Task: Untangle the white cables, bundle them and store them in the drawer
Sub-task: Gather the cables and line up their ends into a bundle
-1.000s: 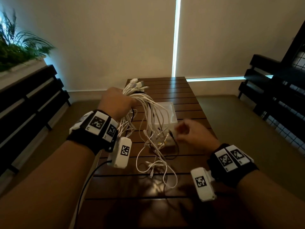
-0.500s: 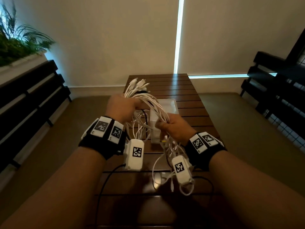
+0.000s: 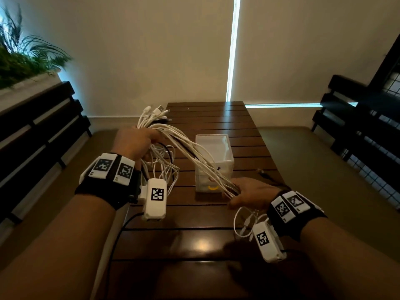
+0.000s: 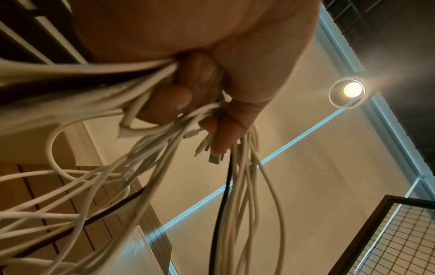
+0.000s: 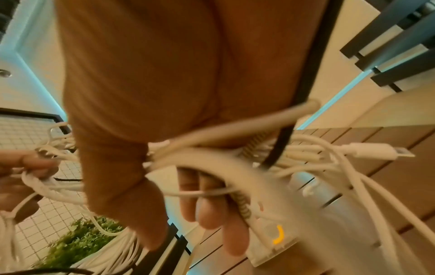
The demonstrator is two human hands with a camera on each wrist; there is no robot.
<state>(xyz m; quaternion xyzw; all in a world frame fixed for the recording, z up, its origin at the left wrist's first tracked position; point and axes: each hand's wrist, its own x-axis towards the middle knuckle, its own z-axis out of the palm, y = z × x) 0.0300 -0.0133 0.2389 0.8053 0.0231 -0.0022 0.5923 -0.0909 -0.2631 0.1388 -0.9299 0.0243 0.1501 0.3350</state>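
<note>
Head view: the right hand (image 3: 252,192), which a moment ago gripped near the left hand (image 3: 135,140), has slid down the white cables (image 3: 194,152), stretching them taut above the desk (image 3: 207,118).

Left wrist: fingers (image 4: 174,104) clench one end.

Right wrist: fingers (image 5: 212,208) loosely curl round the strands, suggesting combing out before bundling.

A dark slatted wooden table (image 3: 207,118) stands against a beige wall (image 3: 151,50). Black slatted benches (image 3: 41,124) flank it. A plant (image 3: 23,59) sits upper left. A round ceiling lamp (image 4: 352,89) is lit.
</note>
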